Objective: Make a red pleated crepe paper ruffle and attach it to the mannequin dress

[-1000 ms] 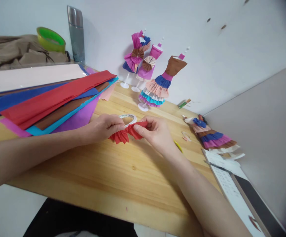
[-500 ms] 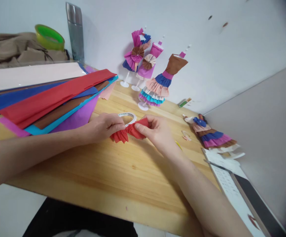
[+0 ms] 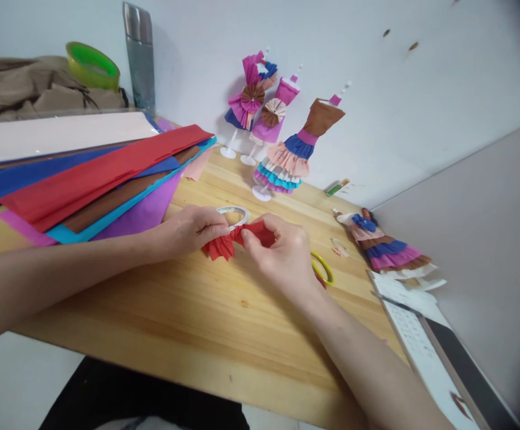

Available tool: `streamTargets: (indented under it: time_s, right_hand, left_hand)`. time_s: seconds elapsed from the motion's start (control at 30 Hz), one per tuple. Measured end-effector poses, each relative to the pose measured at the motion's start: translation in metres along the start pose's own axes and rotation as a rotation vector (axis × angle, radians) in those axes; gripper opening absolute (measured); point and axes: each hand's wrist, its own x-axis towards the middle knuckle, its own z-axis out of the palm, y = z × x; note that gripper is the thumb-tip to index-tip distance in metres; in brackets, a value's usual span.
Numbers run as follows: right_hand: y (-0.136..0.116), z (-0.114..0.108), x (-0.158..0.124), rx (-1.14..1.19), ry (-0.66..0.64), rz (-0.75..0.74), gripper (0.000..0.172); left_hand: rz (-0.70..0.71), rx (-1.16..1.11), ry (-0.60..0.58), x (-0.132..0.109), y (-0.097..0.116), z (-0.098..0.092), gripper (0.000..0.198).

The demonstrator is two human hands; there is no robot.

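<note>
A strip of red crepe paper (image 3: 221, 248), gathered into small ruffles, is stretched between my hands above the table. My left hand (image 3: 196, 230) pinches it near its ruffled left part, thumb on top. With thumb and fingers my right hand (image 3: 278, 246) grips the strip close to the gathers, and part of the red paper shows behind the fingers. Just behind the hands lies a white roll of tape (image 3: 235, 211), partly covered by them. Yellow-handled scissors (image 3: 323, 267) rest beside my right wrist, their blades out of sight.
Folded coloured paper sheets (image 3: 107, 179) lie at left. Several small mannequins in paper dresses (image 3: 307, 146) stand at the back wall; another paper dress (image 3: 383, 245) lies at right near a white board (image 3: 403, 316). A steel bottle (image 3: 138, 57) and green tape roll (image 3: 93, 65) are behind.
My right hand has shifted left along the red strip, closer to the gathers and my left hand. More of the yellow scissor handle shows now. My left hand has hardly moved.
</note>
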Motion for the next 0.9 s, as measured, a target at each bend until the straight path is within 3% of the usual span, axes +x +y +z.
streamTargets:
  time_s: [0.1, 0.33, 0.5, 0.67, 0.9]
  right_hand:
    - [-0.002, -0.001, -0.001, -0.018, 0.016, 0.004, 0.018]
    - [-0.003, -0.006, 0.008, 0.151, -0.028, 0.196, 0.02]
    - [0.001, -0.007, 0.011, 0.186, -0.015, 0.194, 0.02]
    - [0.006, -0.009, 0.014, 0.232, -0.008, 0.123, 0.02]
    - [0.012, -0.006, 0.016, 0.331, -0.18, 0.234, 0.027]
  left_hand:
    - [0.02, 0.005, -0.005, 0.0, -0.001, 0.0, 0.042]
    - [0.047, -0.009, 0.009, 0.001, -0.005, 0.001, 0.041]
    - [0.062, 0.001, 0.009, 0.0, -0.003, 0.001, 0.041]
    - [-0.028, -0.058, -0.001, 0.0, 0.0, 0.0, 0.04]
    - [0.065, -0.023, -0.001, 0.001, -0.007, 0.003, 0.041]
